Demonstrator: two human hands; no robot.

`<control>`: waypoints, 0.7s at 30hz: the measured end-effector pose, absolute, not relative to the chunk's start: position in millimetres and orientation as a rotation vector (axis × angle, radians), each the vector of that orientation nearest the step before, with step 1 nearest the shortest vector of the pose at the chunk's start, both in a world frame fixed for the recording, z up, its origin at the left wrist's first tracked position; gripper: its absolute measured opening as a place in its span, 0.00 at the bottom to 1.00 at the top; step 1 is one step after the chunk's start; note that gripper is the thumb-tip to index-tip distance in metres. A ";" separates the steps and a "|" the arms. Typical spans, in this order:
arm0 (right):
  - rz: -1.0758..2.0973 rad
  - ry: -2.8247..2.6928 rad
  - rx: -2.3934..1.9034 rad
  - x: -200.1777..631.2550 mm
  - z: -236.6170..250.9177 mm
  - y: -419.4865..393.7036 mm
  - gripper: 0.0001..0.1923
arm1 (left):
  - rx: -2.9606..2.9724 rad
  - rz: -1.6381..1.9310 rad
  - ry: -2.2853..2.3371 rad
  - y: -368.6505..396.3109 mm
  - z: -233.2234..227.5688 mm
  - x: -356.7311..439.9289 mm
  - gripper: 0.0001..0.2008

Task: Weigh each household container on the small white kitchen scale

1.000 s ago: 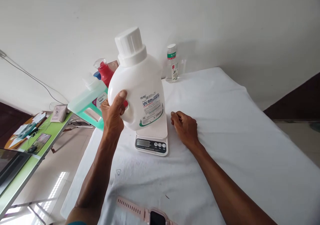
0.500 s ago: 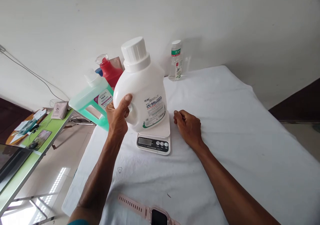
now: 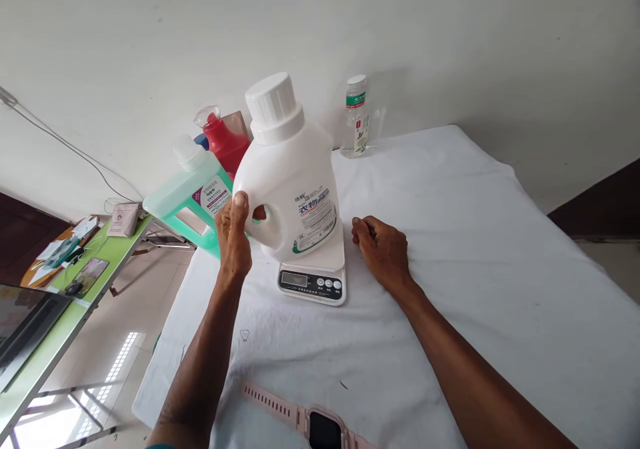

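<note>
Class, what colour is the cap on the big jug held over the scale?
White cap, clearest in the head view.

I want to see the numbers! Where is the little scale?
The scale sits mid-table on the white cloth, under the white jug, between both hands.

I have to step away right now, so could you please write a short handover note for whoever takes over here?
Left hand: gripping the handle of the white detergent jug, cap on.
Right hand: loosely curled, resting on the white cloth beside the scale.
Jug sits on or just over the scale platform; contact is unclear and the display unreadable.
Done: jug brought to the scale.
Left: let go, read the display.
</note>
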State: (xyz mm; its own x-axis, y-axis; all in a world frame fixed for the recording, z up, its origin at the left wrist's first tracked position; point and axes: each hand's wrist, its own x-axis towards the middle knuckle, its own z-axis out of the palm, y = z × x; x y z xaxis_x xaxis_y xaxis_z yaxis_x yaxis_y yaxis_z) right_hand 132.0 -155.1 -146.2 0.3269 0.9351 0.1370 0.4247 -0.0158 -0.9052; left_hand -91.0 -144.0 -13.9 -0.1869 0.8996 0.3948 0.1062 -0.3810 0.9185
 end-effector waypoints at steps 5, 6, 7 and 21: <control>0.655 -1.259 -1.623 132.7 -145.6 -156.4 0.22 | 1.542 1.736 1.272 -142.1 -37.3 -119.1 0.35; 0.655 -1.261 -1.624 132.8 -145.3 -156.8 0.22 | 1.531 1.743 1.321 -143.4 -48.2 -124.8 0.35; 0.655 -1.262 -1.625 132.9 -145.0 -157.0 0.22 | 1.524 1.741 1.378 -145.4 -61.2 -130.1 0.35; 0.651 -1.280 -1.643 132.5 -146.9 -154.6 0.21 | 1.169 1.519 1.530 -154.0 -132.8 -150.3 0.36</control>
